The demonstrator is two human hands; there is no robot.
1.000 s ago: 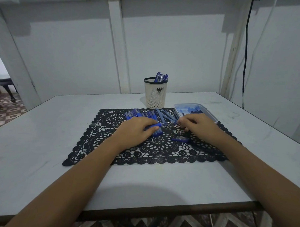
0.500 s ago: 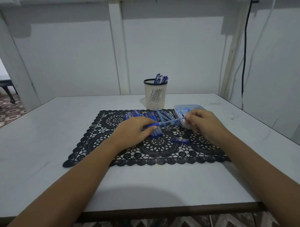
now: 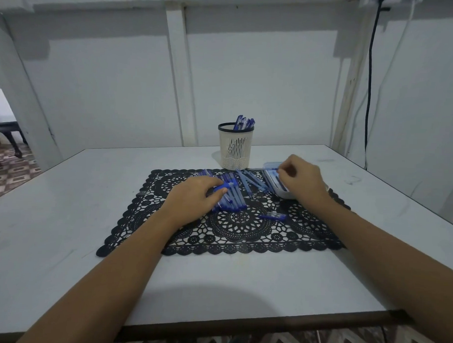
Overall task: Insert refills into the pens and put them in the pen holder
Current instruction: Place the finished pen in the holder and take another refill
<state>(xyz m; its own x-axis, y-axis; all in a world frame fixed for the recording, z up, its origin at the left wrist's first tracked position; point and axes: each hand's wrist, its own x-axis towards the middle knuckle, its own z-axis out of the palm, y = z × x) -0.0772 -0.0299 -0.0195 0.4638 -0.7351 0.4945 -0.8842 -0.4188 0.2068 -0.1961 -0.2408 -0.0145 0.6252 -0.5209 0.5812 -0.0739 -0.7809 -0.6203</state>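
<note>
Fingers of my left hand (image 3: 193, 196) curl around a blue pen (image 3: 221, 190), resting on a heap of pens (image 3: 231, 197) on the black lace mat (image 3: 241, 223). Right-hand fingers (image 3: 284, 170) pinch together over the clear tray (image 3: 274, 180); I cannot tell what they hold. Beyond both hands stands the pen holder (image 3: 235, 148), pens inside.

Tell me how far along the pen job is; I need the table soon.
Done: a few capped blue pens stand in the mesh pen holder. In hand: the left hand grips a pen from the pile of pens on the black lace mat; the right hand reaches into the clear plastic box. Left: most of that pile, the loose refills and a stray cap. Mostly still to do.
</note>
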